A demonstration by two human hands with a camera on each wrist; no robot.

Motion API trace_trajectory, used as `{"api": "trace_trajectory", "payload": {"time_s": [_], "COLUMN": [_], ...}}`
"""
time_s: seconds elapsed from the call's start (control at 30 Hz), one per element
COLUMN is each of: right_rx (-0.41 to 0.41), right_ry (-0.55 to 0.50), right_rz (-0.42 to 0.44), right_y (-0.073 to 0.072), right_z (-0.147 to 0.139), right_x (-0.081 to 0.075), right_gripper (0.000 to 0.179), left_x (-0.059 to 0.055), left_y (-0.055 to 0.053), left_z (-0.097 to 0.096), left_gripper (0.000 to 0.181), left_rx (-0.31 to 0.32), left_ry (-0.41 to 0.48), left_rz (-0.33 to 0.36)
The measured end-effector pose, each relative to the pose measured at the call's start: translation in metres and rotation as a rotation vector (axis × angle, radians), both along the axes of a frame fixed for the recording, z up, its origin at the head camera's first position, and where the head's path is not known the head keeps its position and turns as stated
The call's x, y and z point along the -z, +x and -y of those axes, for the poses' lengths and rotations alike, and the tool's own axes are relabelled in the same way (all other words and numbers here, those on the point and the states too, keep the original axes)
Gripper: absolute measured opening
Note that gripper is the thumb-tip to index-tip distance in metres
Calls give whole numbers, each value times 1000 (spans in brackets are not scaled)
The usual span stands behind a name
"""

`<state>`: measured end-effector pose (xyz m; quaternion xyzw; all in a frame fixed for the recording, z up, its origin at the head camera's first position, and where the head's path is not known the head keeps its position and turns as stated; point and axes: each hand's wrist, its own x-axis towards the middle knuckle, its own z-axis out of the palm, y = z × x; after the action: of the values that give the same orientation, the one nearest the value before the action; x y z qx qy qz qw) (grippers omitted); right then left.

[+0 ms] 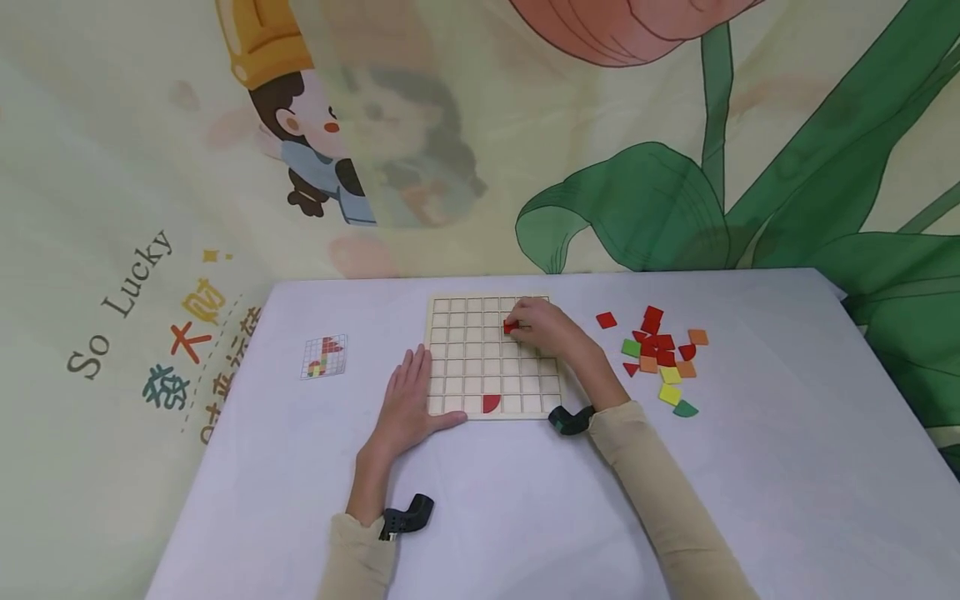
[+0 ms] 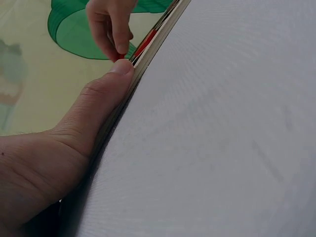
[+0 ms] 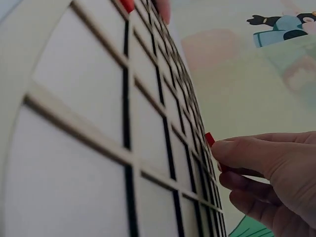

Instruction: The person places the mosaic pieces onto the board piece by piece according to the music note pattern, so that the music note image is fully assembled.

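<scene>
A wooden grid board (image 1: 457, 368) with square cells lies on the table. My right hand (image 1: 546, 323) reaches over its upper right part and pinches a red tile (image 1: 511, 328) between thumb and fingertips. In the right wrist view that red tile (image 3: 210, 138) pokes out from the fingertips, right at the grid. My left hand (image 1: 408, 400) rests flat at the board's lower left corner, fingers along the left side and thumb (image 2: 109, 89) against the front edge. One red quarter-round tile (image 1: 491, 404) sits in a cell of the bottom row.
Right of the board lies a loose heap of tiles (image 1: 664, 342) in red, orange, yellow and green, some quarter-round or triangular. On the left is a pattern card (image 1: 324, 357) printed with a coloured grid. A printed cloth (image 1: 465, 242) hangs behind the table.
</scene>
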<state>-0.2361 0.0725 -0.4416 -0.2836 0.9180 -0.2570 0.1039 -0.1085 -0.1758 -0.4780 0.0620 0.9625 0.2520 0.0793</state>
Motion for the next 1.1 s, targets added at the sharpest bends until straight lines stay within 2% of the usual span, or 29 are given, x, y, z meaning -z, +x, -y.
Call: {"api": "trace_trajectory", "payload": {"time_s": [0.1, 0.23, 0.67, 0.9, 1.1], "right_rx": [-18, -24, -61, 20, 74], "right_ry": [34, 28, 25, 54, -21], "right_rz": [-11, -20, -91, -18, 62], "right_y": [-1, -1, 3, 4, 4], "right_z": [1, 2, 7, 7, -3], "right_x": [6, 11, 8, 5, -3], "right_gripper": [24, 24, 21, 24, 29], "left_x": [0, 0, -4, -2, -1], "left_y": [2, 3, 2, -1, 0], "left_z": [1, 2, 3, 2, 1], "left_gripper": [119, 120, 119, 119, 119], "left_rx": [-5, -5, 0, 7, 6], "left_ry": [-3, -3, -21, -28, -24], "left_rz": [0, 2, -2, -15, -7]}}
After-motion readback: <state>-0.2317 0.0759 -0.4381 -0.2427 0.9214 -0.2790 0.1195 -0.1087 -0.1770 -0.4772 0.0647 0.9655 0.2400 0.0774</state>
